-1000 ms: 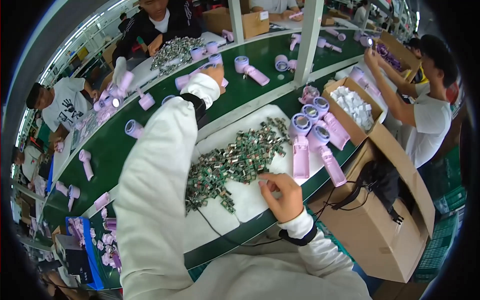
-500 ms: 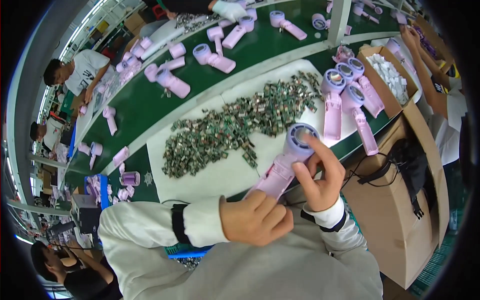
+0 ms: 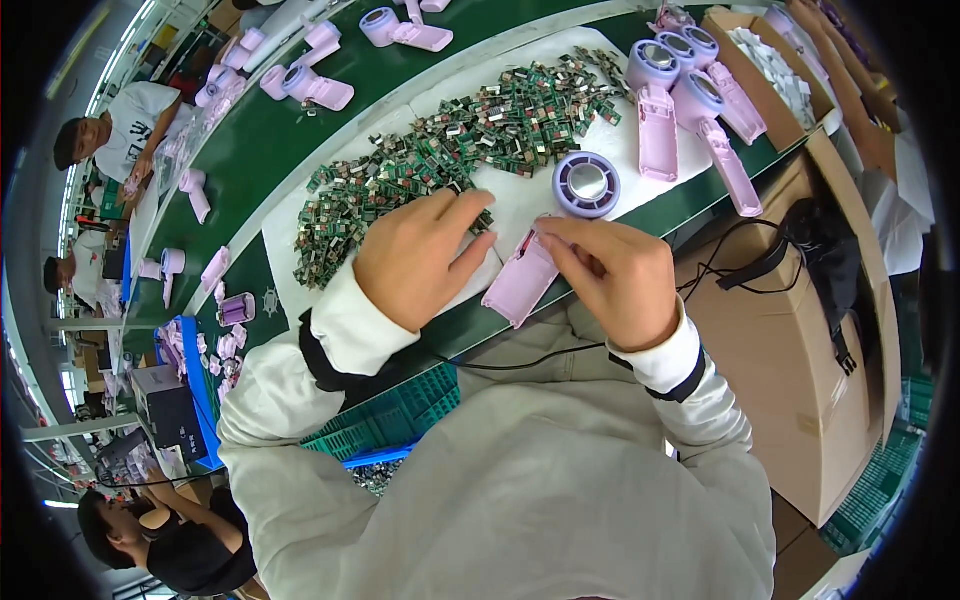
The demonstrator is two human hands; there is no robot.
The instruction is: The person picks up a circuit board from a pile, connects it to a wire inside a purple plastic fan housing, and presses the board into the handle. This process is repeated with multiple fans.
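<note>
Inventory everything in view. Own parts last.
Mat: 1+, white, centre
Near fan: 1, pink/lilac, mat's front edge
Boards: pile, green, on mat
Grouped fans: 4, pink/lilac, mat's right end
Belt: 1, green, behind
Far fans: several, pink/lilac, belt
Cartons: 2+, brown, right
White bits: many, upper carton
Straps: several, black, large carton
Cable: 1+, black, front
Blue bin: 1, left
Crates: 2+, green, below
People: 4+, mixed tops, both sides
Sleeves: 2, white, bottom
Left grip: 1, bare, by boards
Right grip: 1, bare, on Near fan

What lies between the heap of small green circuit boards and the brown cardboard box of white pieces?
In the head view, several round-headed lilac plastic devices lie between them.
</note>
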